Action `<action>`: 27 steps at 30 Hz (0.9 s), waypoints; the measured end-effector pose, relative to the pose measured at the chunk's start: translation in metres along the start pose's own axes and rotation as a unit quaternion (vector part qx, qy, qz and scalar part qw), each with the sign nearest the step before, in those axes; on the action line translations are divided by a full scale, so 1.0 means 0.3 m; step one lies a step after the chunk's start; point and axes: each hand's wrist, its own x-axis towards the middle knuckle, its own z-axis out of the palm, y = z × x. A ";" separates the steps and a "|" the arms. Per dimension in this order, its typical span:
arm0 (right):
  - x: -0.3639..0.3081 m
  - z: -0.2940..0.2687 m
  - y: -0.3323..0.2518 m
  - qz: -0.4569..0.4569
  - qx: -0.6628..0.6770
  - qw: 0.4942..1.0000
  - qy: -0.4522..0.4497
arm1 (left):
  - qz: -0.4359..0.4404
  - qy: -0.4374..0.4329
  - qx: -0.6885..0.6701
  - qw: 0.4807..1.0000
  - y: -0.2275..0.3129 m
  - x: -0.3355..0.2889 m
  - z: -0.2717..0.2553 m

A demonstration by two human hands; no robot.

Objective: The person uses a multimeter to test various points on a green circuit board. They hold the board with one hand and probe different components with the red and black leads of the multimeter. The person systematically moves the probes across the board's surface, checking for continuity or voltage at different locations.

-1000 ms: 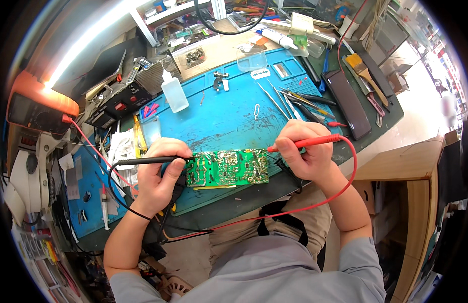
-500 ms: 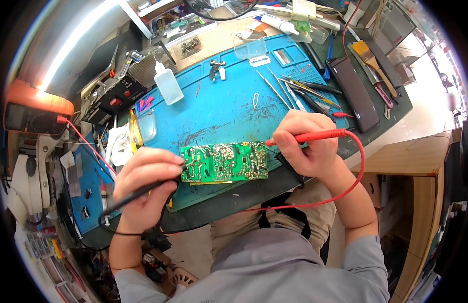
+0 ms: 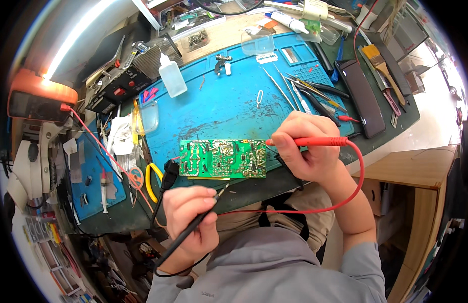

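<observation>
A green circuit board [image 3: 223, 159] lies at the front edge of the blue work mat [image 3: 214, 111], solder side up. In my left hand [image 3: 191, 217] is a black multimeter probe [image 3: 181, 240], gripped like a pen. Its metal tip sits just in front of the board's near edge, apart from it. My right hand [image 3: 307, 146] pinches a red multimeter probe [image 3: 320, 142], its tip at the board's right end; whether it touches is too small to tell. A red lead loops from it under my right forearm. An orange multimeter [image 3: 42, 98] stands at the far left.
A black plug [image 3: 170, 174] and yellow-handled tool [image 3: 152, 182] lie left of the board. Further back stand a squeeze bottle [image 3: 172, 76] and plastic box [image 3: 257, 43]. Tweezers, pliers [image 3: 322, 88], a phone [image 3: 360, 98] and a brush [image 3: 378, 63] fill the right side.
My left hand has drawn the black probe off the board's left part, toward me and to the right. My right hand stays at the board's right end with the red probe.
</observation>
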 end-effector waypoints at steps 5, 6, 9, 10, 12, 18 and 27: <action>-0.004 -0.006 -0.002 0.002 -0.001 1.000 -0.009 | 0.022 0.005 0.057 0.998 -0.009 0.063 0.067; -0.002 -0.003 -0.001 0.003 0.005 1.000 -0.008 | 0.018 0.004 0.070 0.997 -0.004 0.062 0.075; 0.006 -0.003 0.000 -0.002 0.005 1.000 -0.010 | 0.001 0.002 0.068 0.998 0.005 0.042 0.072; 0.007 -0.002 -0.001 -0.004 0.002 1.000 -0.013 | -0.010 0.010 0.047 0.999 0.002 0.024 0.083; 0.009 -0.003 -0.003 -0.006 0.007 1.000 -0.011 | -0.004 0.015 0.031 0.999 -0.002 0.008 0.079; 0.007 -0.010 0.000 -0.021 0.014 0.999 -0.024 | 0.015 -0.015 0.023 0.999 -0.002 -0.026 0.082; 0.011 -0.004 0.010 -0.041 0.006 0.999 -0.007 | 0.026 -0.027 0.088 0.995 0.009 0.000 0.101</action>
